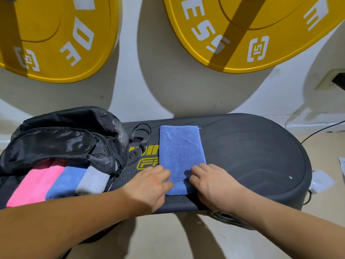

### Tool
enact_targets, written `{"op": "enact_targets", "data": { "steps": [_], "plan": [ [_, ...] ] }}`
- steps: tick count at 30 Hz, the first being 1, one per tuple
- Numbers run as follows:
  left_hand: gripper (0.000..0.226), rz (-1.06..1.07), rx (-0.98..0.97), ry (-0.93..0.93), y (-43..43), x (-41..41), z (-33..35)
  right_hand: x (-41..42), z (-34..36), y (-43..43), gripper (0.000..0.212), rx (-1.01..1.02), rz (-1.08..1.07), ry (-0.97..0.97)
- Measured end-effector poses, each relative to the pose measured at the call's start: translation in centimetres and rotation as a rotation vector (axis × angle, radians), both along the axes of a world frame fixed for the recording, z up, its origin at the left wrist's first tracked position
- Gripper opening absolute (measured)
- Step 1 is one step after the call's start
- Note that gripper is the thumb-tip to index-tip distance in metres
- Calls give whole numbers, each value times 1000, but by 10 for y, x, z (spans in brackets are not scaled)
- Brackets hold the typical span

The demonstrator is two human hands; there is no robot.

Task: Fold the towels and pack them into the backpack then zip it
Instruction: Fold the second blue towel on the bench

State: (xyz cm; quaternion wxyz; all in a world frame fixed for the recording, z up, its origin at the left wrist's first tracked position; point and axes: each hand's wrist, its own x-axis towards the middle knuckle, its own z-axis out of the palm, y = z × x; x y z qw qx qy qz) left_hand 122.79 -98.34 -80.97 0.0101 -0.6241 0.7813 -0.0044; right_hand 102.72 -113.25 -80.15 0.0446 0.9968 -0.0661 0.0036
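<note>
Left grip (149, 184) lies flat on the blue towel (180, 148)'s near end. Right grip (211, 182) curls there, hold unclear. Fold toward its far edge, corners matched.

Two yellow weight plates (56, 34) lean against a white wall (128, 62), above beige floor (168, 240).

Gym premises: two yellow weight plates (242, 30) against the wall; black exercise platform (252, 156) on the floor.

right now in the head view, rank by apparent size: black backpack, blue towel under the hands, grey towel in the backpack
1. black backpack
2. blue towel laid flat
3. grey towel, only partly showing, so its full size is unsure
</note>
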Motion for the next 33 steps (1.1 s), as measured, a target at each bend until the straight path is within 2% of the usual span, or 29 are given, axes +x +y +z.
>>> {"op": "enact_targets", "data": {
  "steps": [2, 4, 7, 8, 11, 13, 15, 18, 21, 24, 27, 29, 31, 33],
  "plan": [
    [18, 66, 58, 97, -1, 3, 1, 0, 1, 1, 14, -24, 25, 5],
    [17, 214, 155, 337, 0, 5, 4, 0, 6, 2, 11, 84, -29, 2],
    [11, 560, 260, 814, -1, 4, 10, 5, 23, -6, 14, 558, -355, 134],
    [9, 654, 294, 920, -1, 3, 11, 7, 24, -9, 13, 704, -458, 155],
    [8, 818, 355, 1011, -4, 5, 13, 10, 16, -17, 12, 900, -666, 66],
    [12, 845, 334, 956, -6, 6, 12, 11, 10, -16, 11, 986, -772, 27],
    [14, 797, 299, 789, -7, 5, 11, 11, 6, -16, 13, 1033, -833, 6],
    [16, 632, 180, 545, -7, 7, 6, 10, 2, -19, 17, 917, -839, 27],
    [9, 268, -28, 280, -9, 11, 4, 8, 5, -19, 21, 759, -770, 62],
    [17, -92, -101, 2, -7, 7, 2, 8, 6, -16, 12, 453, -460, -31],
    [29, -95, -52, -47, -1, 5, -3, 7, 1, -8, 11, 284, -119, -117],
    [36, -82, -49, -68, 1, 9, -6, 3, -3, -7, 23, 241, -64, -105],
    [34, -49, -62, -26, 1, 11, -4, -1, -5, -11, 37, 157, -45, -66],
    [30, -7, -52, 15, 0, 12, -4, -3, -8, -13, 37, 93, -46, -54]
  ]
}}
